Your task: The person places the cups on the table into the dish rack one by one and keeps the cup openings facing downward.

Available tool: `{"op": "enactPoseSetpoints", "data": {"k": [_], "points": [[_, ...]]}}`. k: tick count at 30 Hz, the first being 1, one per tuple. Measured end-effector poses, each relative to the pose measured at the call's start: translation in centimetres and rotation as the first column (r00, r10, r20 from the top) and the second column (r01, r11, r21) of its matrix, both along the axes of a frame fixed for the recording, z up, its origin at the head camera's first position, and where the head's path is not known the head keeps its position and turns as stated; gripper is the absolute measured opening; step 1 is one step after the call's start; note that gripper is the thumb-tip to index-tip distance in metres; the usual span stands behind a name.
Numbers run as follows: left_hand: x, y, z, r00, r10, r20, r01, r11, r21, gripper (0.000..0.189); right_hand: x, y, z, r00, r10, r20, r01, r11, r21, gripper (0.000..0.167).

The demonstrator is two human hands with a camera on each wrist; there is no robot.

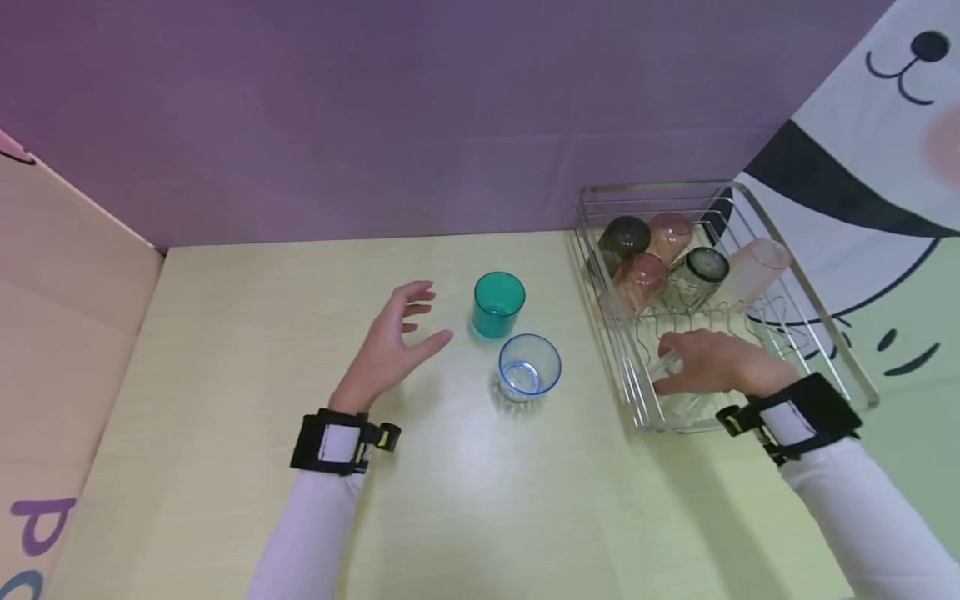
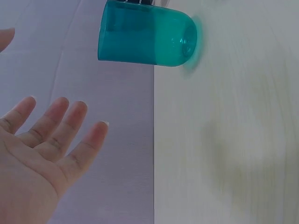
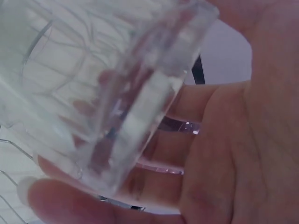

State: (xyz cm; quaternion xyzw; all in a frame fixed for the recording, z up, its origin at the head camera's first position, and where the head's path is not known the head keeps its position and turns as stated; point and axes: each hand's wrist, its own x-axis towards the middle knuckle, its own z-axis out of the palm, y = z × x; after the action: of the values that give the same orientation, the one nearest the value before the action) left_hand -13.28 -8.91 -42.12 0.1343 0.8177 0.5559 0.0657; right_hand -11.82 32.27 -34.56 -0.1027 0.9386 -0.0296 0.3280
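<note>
My right hand [image 1: 712, 361] reaches into the near end of a wire rack [image 1: 806, 292] and grips a clear glass [image 3: 56, 70]. In the right wrist view, its thick base is toward my palm and my fingers curl round it. From the head view, my hand covers most of that glass. On the table, my left hand [image 1: 386, 350] is held with fingers spread and nothing in it. A teal cup [image 1: 498, 307] stands upright to its right, apart from the fingers. Nearer to me is a clear glass with a blue rim [image 1: 528, 368], also upright.
The rack's far half holds a dark glass [image 1: 626, 237], pink glasses [image 1: 670, 233], a grey ribbed glass [image 1: 697, 275] and a pale pink glass [image 1: 753, 271]. Behind the pale table [image 1: 247, 333] rises a purple backdrop [image 1: 375, 125]; a printed cloth [image 1: 892, 300] lies right of the rack.
</note>
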Motion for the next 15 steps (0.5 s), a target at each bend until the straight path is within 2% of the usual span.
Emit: {"op": "enactPoseSetpoints", "data": {"k": [2,7,11,15], "points": [[-0.1,0.0,0.1,1.000,-0.005,0.002,0.005,1.000,-0.012,0.074,0.0,0.1,0.2,0.999,-0.038,0.037,0.039,0.999,-0.019,0.071],[-0.6,0.2,0.0,1.000,-0.017,0.006,0.017,0.999,-0.036,0.075,-0.2,0.7,0.6,0.997,-0.054,0.063,0.056,0.998,-0.032,0.078],[-0.9,0.4,0.1,1.000,-0.022,0.001,0.022,0.997,-0.067,0.075,-0.3,0.7,1.1,1.000,-0.011,-0.015,0.010,0.999,-0.031,0.076],[-1.7,0.8,0.8,0.999,-0.037,-0.020,0.034,0.992,-0.118,0.076,-0.7,0.3,1.7,0.992,0.027,-0.122,-0.034,0.998,-0.057,0.071]]}}
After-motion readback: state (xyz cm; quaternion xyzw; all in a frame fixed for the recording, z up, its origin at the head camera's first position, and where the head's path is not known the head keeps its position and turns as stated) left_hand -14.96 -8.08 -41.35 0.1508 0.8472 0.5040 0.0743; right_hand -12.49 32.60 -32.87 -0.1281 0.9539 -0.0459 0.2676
